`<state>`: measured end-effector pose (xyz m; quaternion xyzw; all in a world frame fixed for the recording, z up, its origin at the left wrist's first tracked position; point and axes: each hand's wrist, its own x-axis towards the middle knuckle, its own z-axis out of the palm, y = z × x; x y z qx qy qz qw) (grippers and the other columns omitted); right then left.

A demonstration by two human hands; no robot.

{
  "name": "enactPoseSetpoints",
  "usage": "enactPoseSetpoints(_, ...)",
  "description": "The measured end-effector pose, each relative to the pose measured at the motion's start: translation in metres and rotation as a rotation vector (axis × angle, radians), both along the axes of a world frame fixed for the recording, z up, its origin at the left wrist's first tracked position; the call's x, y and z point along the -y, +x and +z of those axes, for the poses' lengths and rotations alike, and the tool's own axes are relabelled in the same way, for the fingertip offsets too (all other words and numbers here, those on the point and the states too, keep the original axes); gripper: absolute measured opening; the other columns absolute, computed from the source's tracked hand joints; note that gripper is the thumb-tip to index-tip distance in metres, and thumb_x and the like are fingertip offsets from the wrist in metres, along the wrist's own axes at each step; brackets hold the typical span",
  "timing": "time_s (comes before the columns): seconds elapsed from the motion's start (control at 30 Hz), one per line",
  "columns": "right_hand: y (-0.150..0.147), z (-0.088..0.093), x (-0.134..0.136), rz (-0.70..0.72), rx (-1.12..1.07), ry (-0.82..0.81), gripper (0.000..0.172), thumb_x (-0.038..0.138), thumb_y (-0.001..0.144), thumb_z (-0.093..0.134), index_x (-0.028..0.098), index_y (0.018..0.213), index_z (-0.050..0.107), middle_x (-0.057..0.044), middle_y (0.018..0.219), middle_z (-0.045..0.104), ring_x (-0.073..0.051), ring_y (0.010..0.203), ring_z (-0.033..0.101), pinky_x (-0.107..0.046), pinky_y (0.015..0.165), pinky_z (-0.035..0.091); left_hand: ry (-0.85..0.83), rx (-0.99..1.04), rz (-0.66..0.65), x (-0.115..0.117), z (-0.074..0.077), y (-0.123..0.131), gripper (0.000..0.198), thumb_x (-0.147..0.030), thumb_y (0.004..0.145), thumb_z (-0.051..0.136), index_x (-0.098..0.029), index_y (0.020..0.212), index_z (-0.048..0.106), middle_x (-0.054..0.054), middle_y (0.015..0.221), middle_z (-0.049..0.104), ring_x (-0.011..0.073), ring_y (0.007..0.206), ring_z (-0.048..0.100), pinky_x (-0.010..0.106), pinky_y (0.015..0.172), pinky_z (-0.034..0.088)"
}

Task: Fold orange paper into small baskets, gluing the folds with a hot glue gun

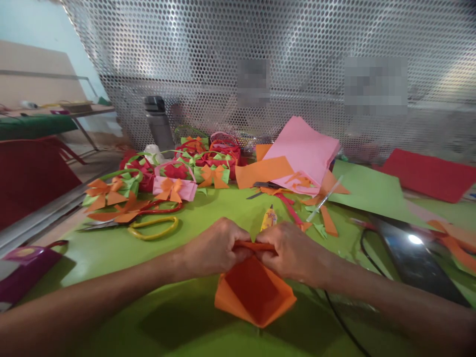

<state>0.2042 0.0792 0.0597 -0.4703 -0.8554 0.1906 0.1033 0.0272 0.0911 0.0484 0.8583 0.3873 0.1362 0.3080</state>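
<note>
Both my hands pinch the upper edge of an orange folded paper bag, held over the green table near its front. My left hand closes on the edge from the left, thumb underneath. On the other side my right hand grips the same folded edge. The bag's mouth gapes toward me, dark inside, with creased side walls. Just beyond my right hand, a yellow patterned glue bottle with a dark tip is partly hidden. Scissors with red and yellow handles lie left of my left hand.
Several small paper bags with orange bows stand at the back left, near a grey bottle. Pink sheets, green paper and orange scraps lie at the back right. A black phone and cable are to the right.
</note>
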Motion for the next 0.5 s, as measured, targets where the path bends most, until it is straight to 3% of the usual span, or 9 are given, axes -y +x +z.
enactPoseSetpoints(0.2, 0.0019, 0.0014, -0.0017, 0.039, -0.005, -0.029, 0.020, 0.008, 0.059, 0.048, 0.017, 0.047, 0.034, 0.006, 0.045, 0.033, -0.007, 0.045, 0.029, -0.025, 0.046, 0.018, 0.010, -0.010, -0.021, -0.0009, -0.0014, -0.0008, 0.018, -0.015, 0.073, 0.047, -0.012, 0.058, 0.057, -0.005, 0.050, 0.041, 0.0054, 0.047, 0.035, 0.018, 0.042, 0.022)
enactPoseSetpoints(0.37, 0.0076, 0.0020, -0.0034, 0.041, -0.033, -0.125, 0.020, 0.010, 0.064, 0.045, 0.018, 0.050, 0.033, 0.007, 0.045, 0.033, -0.006, 0.045, 0.032, -0.022, 0.042, 0.020, 0.018, 0.003, 0.013, 0.0005, 0.0021, -0.0004, 0.017, -0.013, 0.068, 0.045, -0.014, 0.052, 0.044, -0.006, 0.047, 0.034, 0.0047, 0.045, 0.032, 0.017, 0.040, 0.020)
enactPoseSetpoints(0.5, 0.0090, 0.0076, -0.0027, 0.036, -0.136, -0.306, 0.011, 0.018, 0.071, 0.046, 0.019, 0.061, 0.044, 0.007, 0.052, 0.037, -0.006, 0.048, 0.034, -0.020, 0.042, 0.024, -0.024, 0.009, 0.055, 0.0025, 0.0069, 0.0013, 0.019, -0.012, 0.066, 0.044, -0.015, 0.049, 0.037, -0.007, 0.046, 0.027, 0.0040, 0.043, 0.026, 0.016, 0.037, 0.017)
